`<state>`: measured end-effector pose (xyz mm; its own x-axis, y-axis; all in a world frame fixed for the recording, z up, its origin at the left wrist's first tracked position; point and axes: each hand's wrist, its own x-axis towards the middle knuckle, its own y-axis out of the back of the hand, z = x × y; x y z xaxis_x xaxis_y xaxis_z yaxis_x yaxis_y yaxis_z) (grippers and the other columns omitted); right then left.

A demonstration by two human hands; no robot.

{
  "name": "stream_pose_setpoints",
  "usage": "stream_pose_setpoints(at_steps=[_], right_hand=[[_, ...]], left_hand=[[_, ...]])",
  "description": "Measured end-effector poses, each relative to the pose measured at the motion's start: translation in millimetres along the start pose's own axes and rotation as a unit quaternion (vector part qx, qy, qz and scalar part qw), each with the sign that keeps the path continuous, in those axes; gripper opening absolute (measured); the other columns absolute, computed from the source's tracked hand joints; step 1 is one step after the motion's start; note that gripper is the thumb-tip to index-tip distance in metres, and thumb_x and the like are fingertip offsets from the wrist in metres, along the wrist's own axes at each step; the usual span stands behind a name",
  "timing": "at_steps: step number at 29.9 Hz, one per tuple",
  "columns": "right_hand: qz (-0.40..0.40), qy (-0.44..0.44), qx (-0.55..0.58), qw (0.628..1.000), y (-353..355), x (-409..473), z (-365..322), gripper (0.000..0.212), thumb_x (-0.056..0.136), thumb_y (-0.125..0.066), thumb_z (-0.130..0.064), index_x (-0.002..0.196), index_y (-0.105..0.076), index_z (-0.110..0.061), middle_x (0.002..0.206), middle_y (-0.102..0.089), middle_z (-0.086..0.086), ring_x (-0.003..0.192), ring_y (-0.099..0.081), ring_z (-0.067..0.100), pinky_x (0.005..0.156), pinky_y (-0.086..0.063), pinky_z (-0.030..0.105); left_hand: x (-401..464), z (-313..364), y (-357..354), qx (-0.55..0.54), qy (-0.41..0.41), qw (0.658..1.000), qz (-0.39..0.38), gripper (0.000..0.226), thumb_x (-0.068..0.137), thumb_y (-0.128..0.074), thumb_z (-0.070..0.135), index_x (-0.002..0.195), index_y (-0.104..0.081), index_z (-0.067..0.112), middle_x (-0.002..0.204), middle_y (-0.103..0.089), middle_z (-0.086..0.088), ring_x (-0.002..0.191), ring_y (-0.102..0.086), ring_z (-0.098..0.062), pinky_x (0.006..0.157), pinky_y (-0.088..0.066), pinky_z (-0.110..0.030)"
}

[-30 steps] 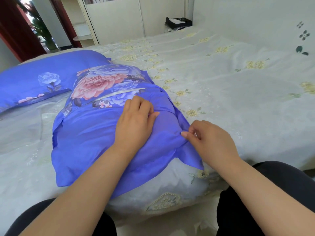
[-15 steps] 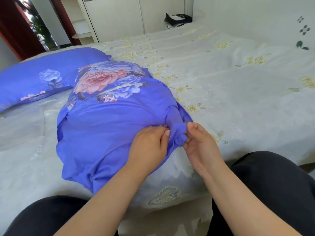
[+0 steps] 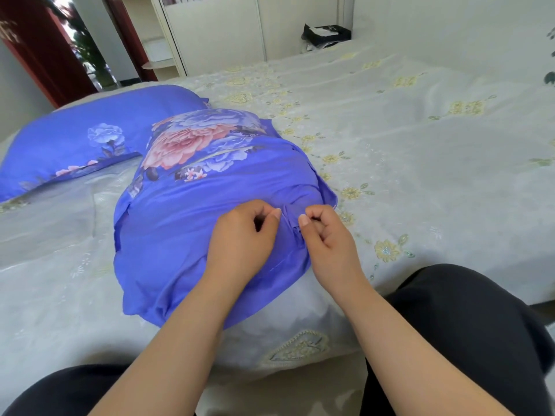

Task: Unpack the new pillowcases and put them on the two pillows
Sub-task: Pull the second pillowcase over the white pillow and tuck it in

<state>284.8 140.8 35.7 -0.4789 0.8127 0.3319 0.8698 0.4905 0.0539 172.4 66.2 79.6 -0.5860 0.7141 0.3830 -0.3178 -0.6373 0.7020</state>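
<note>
Blue pillowcase (image 3: 192, 223) with a pink and pale blue flower print, pulled over a pillow lying at the centre of the view on the bed (image 3: 420, 163); the flower print faces 12 o'clock, the plain blue end faces 6 o'clock. At 6 o'clock the white pillow (image 3: 300, 319) shows below the case's open hem, uncovered.

Left hand (image 3: 240, 244): on the case at its 4 o'clock part, fingers curled, grip narrow, pinching a fold of the blue cloth between thumb and fingertip.

Right hand (image 3: 327, 238): just beside the left, at its 3 o'clock, fingers curled, grip narrow, pinching the same raised fold from the other side. The fold stands up between the two hands.

Second pillow (image 3: 78, 145), in a matching blue flowered case, at 10 o'clock, lying flat, its near corner tucked behind the first.

Bedspread: pale grey-white with small yellow flowers, lightly creased.

Knees in dark trousers (image 3: 450, 319) at 5 and 7 o'clock, against the bed's edge.

Black bag (image 3: 326, 33) at 1 o'clock beyond the bed, near a white wardrobe (image 3: 216, 28). Red door frame (image 3: 39, 49) at 11 o'clock.
</note>
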Motion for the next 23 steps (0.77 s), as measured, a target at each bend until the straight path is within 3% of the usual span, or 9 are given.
stream_pose_setpoints(at_steps=[5, 8, 10, 12, 14, 17, 20, 21, 23], right_hand=[[-0.015, 0.009, 0.0, 1.0, -3, 1, 1, 0.013, 0.097, -0.05, -0.02, 0.085, -0.049, -0.017, 0.057, -0.039, -0.003, 0.054, -0.033, 0.01, 0.053, -0.03, 0.025], [-0.01, 0.006, -0.01, 1.0, -2, 1, 4, 0.013, 0.097, -0.05, -0.021, 0.085, -0.049, -0.018, 0.057, -0.041, -0.002, 0.054, -0.035, 0.009, 0.054, -0.033, 0.025], [-0.007, 0.011, -0.028, 1.0, -3, 0, 9, 0.012, 0.097, -0.049, -0.024, 0.086, -0.049, -0.019, 0.058, -0.044, 0.0, 0.054, -0.037, 0.01, 0.054, -0.035, 0.03], [-0.008, 0.067, -0.098, 0.993, -6, 2, 12, 0.01, 0.097, -0.045, -0.025, 0.09, -0.05, -0.02, 0.06, -0.046, -0.009, 0.056, -0.04, 0.012, 0.055, -0.031, 0.032], [-0.017, 0.147, -0.183, 0.972, -11, 6, 11, 0.017, 0.095, -0.04, -0.02, 0.102, -0.054, -0.016, 0.074, -0.054, -0.018, 0.068, -0.047, 0.016, 0.064, -0.031, 0.027], [-0.054, 0.189, -0.291, 0.936, -17, 13, 13, 0.033, 0.088, -0.04, -0.011, 0.119, -0.053, -0.011, 0.094, -0.068, -0.001, 0.092, -0.053, 0.016, 0.075, -0.032, 0.026], [-0.048, 0.178, -0.405, 0.895, -17, 11, 26, 0.029, 0.079, -0.048, -0.007, 0.107, -0.044, -0.012, 0.08, -0.068, 0.005, 0.079, -0.063, 0.024, 0.068, -0.031, 0.026], [-0.045, 0.171, -0.445, 0.878, -16, 10, 31, 0.026, 0.077, -0.051, -0.008, 0.101, -0.044, -0.012, 0.074, -0.066, 0.005, 0.071, -0.064, 0.025, 0.065, -0.03, 0.027], [-0.064, 0.146, -0.498, 0.852, -13, 9, 36, 0.021, 0.078, -0.047, -0.007, 0.098, -0.052, -0.009, 0.076, -0.067, 0.004, 0.074, -0.064, 0.025, 0.065, -0.033, 0.03]], left_hand=[[-8, 2, 3, 0.064, -0.086, 0.99, 0.092, 0.017, 0.089, -0.052, 0.026, 0.076, -0.06, 0.019, 0.075, -0.061, 0.009, 0.076, -0.052, -0.018, 0.07, -0.042, -0.034], [-13, 3, -2, 0.018, -0.072, 0.991, 0.109, 0.013, 0.092, -0.051, 0.02, 0.08, -0.055, 0.016, 0.076, -0.056, 0.008, 0.069, -0.046, -0.01, 0.061, -0.035, -0.028], [-16, 4, -6, 0.016, -0.048, 0.994, 0.1, 0.014, 0.094, -0.05, 0.018, 0.081, -0.051, 0.016, 0.071, -0.052, 0.008, 0.066, -0.044, -0.012, 0.058, -0.031, -0.029], [-16, 3, -8, 0.015, -0.017, 0.998, 0.066, 0.014, 0.096, -0.046, 0.02, 0.083, -0.048, 0.017, 0.068, -0.051, 0.006, 0.066, -0.046, -0.018, 0.06, -0.034, -0.035], [-12, 1, -7, 0.024, 0.003, 1.0, 0.016, 0.014, 0.098, -0.042, 0.021, 0.085, -0.045, 0.017, 0.068, -0.052, 0.003, 0.068, -0.048, -0.025, 0.062, -0.037, -0.038], [-8, -5, -4, 0.021, 0.005, 0.999, -0.026, 0.015, 0.098, -0.041, 0.021, 0.083, -0.044, 0.018, 0.066, -0.05, 0.006, 0.068, -0.048, -0.026, 0.063, -0.037, -0.039], [-12, -8, -7, 0.05, -0.04, 0.997, -0.044, 0.014, 0.097, -0.044, 0.022, 0.083, -0.045, 0.02, 0.072, -0.053, 0.003, 0.072, -0.051, -0.028, 0.063, -0.04, -0.04], [-14, -8, -9, 0.072, -0.067, 0.994, -0.047, 0.013, 0.096, -0.044, 0.022, 0.084, -0.046, 0.02, 0.074, -0.055, 0.002, 0.075, -0.052, -0.028, 0.063, -0.041, -0.04], [-11, -6, -10, 0.103, -0.115, 0.988, -0.016, 0.015, 0.095, -0.044, 0.026, 0.085, -0.053, 0.018, 0.082, -0.058, 0.002, 0.082, -0.05, -0.024, 0.065, -0.041, -0.037]])
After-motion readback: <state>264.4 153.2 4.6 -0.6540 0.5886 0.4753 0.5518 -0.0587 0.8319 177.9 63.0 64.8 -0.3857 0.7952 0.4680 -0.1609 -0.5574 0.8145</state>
